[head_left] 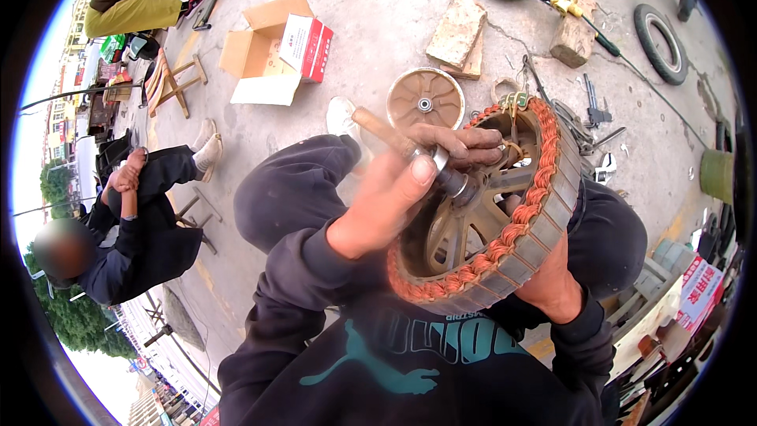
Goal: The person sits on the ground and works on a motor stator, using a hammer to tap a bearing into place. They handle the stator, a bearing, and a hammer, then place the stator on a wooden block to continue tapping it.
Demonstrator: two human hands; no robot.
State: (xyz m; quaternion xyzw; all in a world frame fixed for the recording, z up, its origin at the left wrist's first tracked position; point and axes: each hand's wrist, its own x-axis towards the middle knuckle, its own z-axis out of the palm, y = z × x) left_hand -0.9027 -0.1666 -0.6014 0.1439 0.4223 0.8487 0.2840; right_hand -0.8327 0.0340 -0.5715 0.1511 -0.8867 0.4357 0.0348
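Concrete ground (378, 31) with open cardboard box (317, 51), person (154, 248) seated toward left edge, tyre (642, 33) and green container (716, 176) toward right edge

On the camera wearer's dark sweatshirt (331, 398) I see large teal-outlined lettering (453, 342), a smaller line just above it and a teal animal figure (369, 361). Rightward, I make out bold characters on a red-and-white panel (699, 293). The open cardboard box's red side (317, 51) bears print too small for me.
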